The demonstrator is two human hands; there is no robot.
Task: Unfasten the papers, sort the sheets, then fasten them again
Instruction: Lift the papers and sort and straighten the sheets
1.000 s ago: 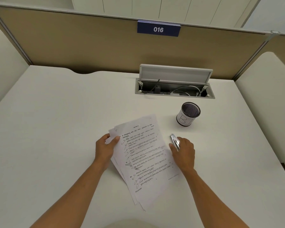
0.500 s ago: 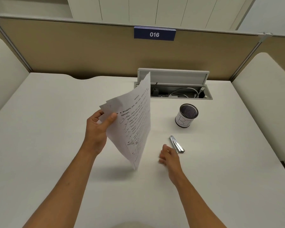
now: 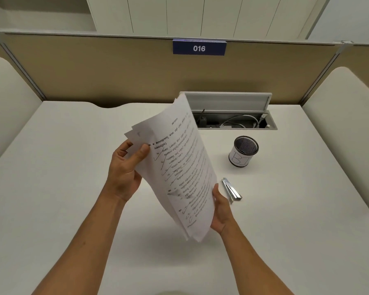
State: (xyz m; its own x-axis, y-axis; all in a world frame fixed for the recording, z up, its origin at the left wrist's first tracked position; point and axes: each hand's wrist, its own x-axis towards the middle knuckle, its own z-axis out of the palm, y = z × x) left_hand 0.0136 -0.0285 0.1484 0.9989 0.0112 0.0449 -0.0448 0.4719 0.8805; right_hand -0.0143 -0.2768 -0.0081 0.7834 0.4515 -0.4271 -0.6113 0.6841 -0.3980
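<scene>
"016" is printed in white on the blue plate (image 3: 199, 48) fixed to the top of the partition. "BJ" is handwritten on the white band round the mesh cup (image 3: 243, 151). The printed script on the papers (image 3: 182, 167) cannot be read.

Office workstation. A white desk (image 3: 73, 167) is enclosed by tan partition panels (image 3: 94, 69) bearing a numbered plate "016" (image 3: 199, 47). An open cable tray (image 3: 234, 120) and mesh pen cup (image 3: 243, 151) are present.
</scene>
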